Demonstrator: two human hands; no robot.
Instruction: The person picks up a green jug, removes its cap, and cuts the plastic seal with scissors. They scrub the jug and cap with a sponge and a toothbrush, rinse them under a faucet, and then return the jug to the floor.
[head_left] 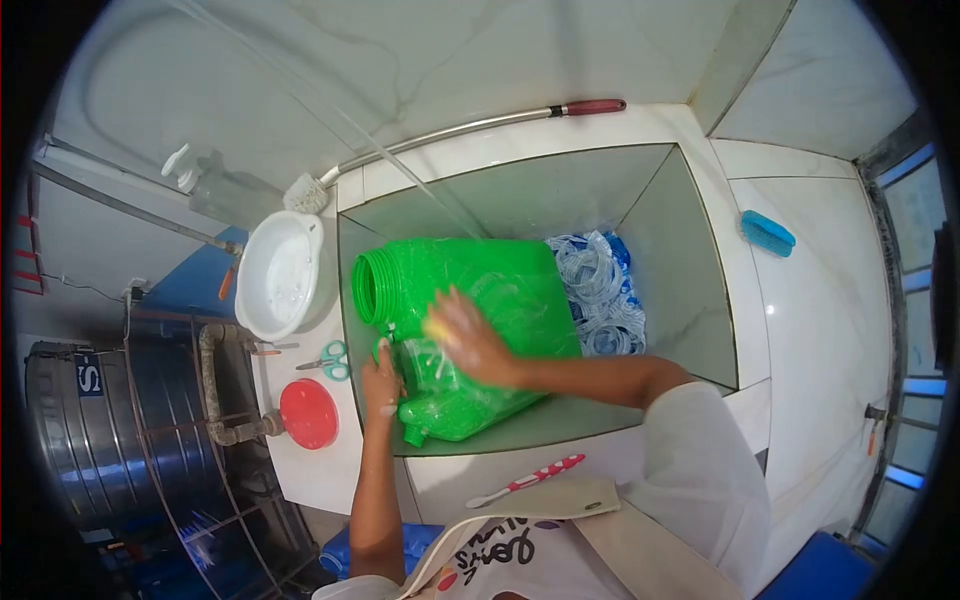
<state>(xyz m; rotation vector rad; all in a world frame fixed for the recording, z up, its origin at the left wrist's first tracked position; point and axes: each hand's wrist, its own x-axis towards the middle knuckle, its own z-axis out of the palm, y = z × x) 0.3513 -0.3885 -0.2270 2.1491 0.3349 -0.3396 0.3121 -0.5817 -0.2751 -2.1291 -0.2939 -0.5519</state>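
A big green plastic jerrycan point(500, 275) lies on its side in the tiled sink, its wide threaded mouth facing left and soapy streaks on its wall. My left hand point(381, 383) is closed at the can's handle, below the mouth. Over the upper side of the can, my right hand point(466, 338) is pressed against the soapy plastic and smeared by motion. Beneath its fingers shows a small yellow sponge-like piece point(437, 329), mostly covered. Crumpled clear and blue plastic point(597, 290) lies behind the can's base in the sink.
On the left ledge are a white basin point(281, 275), scissors point(331, 361) and a red lid point(309, 414). A long-handled brush point(450, 131) rests along the back rim. The front rim holds a pink-and-white brush point(530, 480); a blue brush point(767, 233) lies right. A hose point(385, 155) hangs into the sink point(690, 300).
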